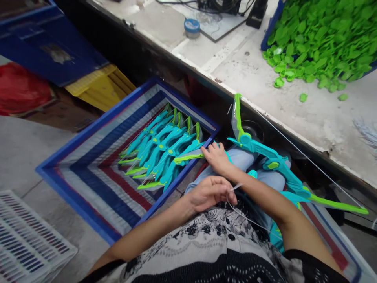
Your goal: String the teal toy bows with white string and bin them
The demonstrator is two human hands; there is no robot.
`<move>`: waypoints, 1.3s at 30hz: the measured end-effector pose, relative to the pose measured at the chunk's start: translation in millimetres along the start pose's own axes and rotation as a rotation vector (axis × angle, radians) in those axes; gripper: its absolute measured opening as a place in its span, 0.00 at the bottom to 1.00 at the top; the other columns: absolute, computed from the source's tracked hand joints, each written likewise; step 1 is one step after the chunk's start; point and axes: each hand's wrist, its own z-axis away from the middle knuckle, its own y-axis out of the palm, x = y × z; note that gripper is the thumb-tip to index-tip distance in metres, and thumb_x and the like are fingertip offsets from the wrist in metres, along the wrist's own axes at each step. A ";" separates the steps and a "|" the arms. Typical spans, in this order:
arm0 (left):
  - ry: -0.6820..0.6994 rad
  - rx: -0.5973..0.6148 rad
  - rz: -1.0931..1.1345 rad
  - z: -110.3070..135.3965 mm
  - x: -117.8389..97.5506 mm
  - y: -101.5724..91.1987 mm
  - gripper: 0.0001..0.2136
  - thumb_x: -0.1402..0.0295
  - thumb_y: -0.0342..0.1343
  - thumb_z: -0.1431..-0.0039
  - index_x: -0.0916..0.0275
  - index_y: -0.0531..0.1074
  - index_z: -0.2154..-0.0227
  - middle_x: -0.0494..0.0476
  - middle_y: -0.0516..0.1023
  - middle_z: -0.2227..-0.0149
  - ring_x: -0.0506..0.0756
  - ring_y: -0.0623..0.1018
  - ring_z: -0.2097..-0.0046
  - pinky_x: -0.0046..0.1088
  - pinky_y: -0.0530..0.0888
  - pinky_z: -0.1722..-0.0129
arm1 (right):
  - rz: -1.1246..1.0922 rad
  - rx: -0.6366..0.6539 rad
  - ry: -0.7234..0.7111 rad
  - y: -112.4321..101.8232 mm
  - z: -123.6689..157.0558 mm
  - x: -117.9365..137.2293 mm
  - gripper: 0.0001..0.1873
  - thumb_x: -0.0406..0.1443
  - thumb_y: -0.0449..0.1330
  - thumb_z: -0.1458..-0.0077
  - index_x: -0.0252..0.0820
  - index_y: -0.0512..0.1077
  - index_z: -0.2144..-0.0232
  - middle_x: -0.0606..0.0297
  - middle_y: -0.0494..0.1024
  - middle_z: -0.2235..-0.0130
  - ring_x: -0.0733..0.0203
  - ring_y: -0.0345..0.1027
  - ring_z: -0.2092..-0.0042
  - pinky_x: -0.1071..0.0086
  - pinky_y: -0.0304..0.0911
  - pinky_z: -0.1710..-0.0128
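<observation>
My left hand is closed in a pinch on a thin white string, whose short end sticks out past the fingertips. The string runs down to the right across my lap. Just above, my right hand grips a turquoise toy bow near its green limb, which points left over the basket's edge; my forearm hides part of this bow. Another toy bow, turquoise with green limbs and strung with white cord, lies across my knees to the right. Several toy bows are stacked in the blue-rimmed striped basket on the left.
A worktable runs along the far side, its edge close to my knees. On it are a blue bin heaped with green plastic pieces and a blue-lidded jar. A white slotted crate stands at lower left.
</observation>
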 end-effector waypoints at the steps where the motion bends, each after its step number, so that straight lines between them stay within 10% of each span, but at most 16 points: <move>1: -0.018 -0.004 -0.029 -3.2 3.0 2.7 0.16 0.59 0.71 0.60 0.65 0.73 0.77 0.55 0.77 0.76 0.55 0.78 0.71 0.34 0.73 0.63 | -0.021 0.003 0.032 -1.7 -0.6 -1.5 0.23 0.28 0.47 0.39 0.37 0.65 0.43 0.46 0.74 0.54 0.46 0.62 0.50 0.48 0.58 0.49; 10: -0.206 0.067 -0.227 -3.8 10.1 -7.0 0.19 0.56 0.70 0.59 0.65 0.72 0.73 0.52 0.75 0.78 0.50 0.74 0.76 0.27 0.69 0.71 | -0.693 -0.033 0.055 -15.9 17.2 -40.1 0.28 0.30 0.59 0.53 0.40 0.71 0.47 0.61 0.79 0.53 0.56 0.71 0.54 0.62 0.65 0.50; 18: 0.508 -0.506 -0.288 -0.1 -54.0 -13.8 0.18 0.55 0.68 0.57 0.63 0.69 0.76 0.44 0.61 0.83 0.44 0.57 0.80 0.24 0.53 0.79 | -1.330 0.045 0.205 -3.4 40.0 -67.8 0.29 0.38 0.65 0.56 0.40 0.72 0.49 0.58 0.80 0.55 0.55 0.74 0.54 0.60 0.66 0.50; 24: 0.730 -0.716 -0.512 -20.9 -83.1 -14.5 0.14 0.57 0.65 0.56 0.63 0.72 0.76 0.46 0.66 0.82 0.46 0.60 0.79 0.24 0.57 0.79 | -1.404 0.021 0.260 -0.8 43.1 -64.0 0.29 0.39 0.67 0.58 0.40 0.72 0.51 0.57 0.81 0.57 0.54 0.74 0.53 0.59 0.67 0.50; 39: 0.752 -0.687 -0.770 -27.9 -99.1 -22.1 0.10 0.61 0.62 0.51 0.64 0.73 0.76 0.49 0.71 0.79 0.47 0.66 0.77 0.24 0.61 0.77 | -1.379 0.017 0.214 -1.6 40.9 -59.5 0.28 0.39 0.66 0.57 0.40 0.72 0.51 0.59 0.81 0.58 0.54 0.74 0.53 0.58 0.66 0.48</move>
